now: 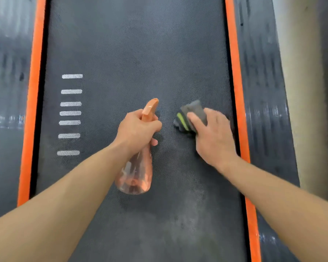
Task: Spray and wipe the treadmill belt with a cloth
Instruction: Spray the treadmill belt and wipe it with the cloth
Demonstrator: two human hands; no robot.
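The dark textured treadmill belt (133, 53) fills the middle of the view. My left hand (136, 129) grips the neck of a clear spray bottle (136, 176) with an orange trigger head, nozzle pointing away from me, held above the belt's centre. My right hand (214, 137) lies flat on a grey cloth (193, 112) with a yellow-green stripe, pressing it onto the belt near the right edge. Most of the cloth's near part is hidden under my fingers and palm.
Orange strips run along both belt edges, left (33, 91) and right (237, 91), with dark ribbed side rails (263, 82) outside them. Several white dashes (70, 113) mark the belt's left part. A pale floor strip (307, 72) lies at the far right.
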